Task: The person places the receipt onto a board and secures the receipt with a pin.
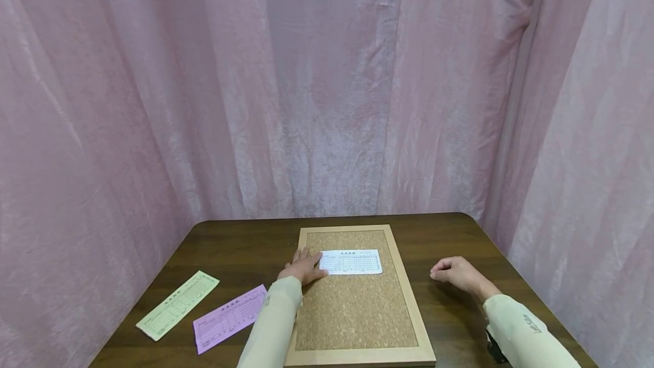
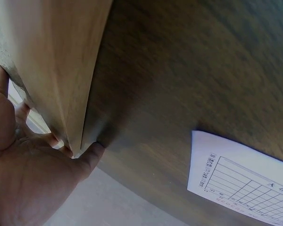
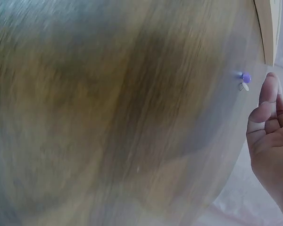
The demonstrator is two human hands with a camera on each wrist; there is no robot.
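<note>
A framed cork board (image 1: 352, 311) lies on the dark wooden table, a white printed form slip (image 1: 351, 262) on its upper part. My left hand (image 1: 302, 268) rests at the board's left edge, fingers spread over the frame, thumb on the slip's left end. In the left wrist view one finger (image 2: 90, 159) reaches past the frame to the tabletop. My right hand (image 1: 460, 274) is right of the board, fingers curled with the thumb near the index finger. Whether it pinches something small, I cannot tell. Near its fingers in the right wrist view are a purple push pin (image 3: 245, 77) and a small whitish pin (image 3: 245, 86).
To the left of the board lie a purple form slip (image 1: 231, 318) and a light green one (image 1: 177, 304), both set at an angle. Pink curtains (image 1: 327, 90) hang behind the table (image 1: 245, 243) and along its sides.
</note>
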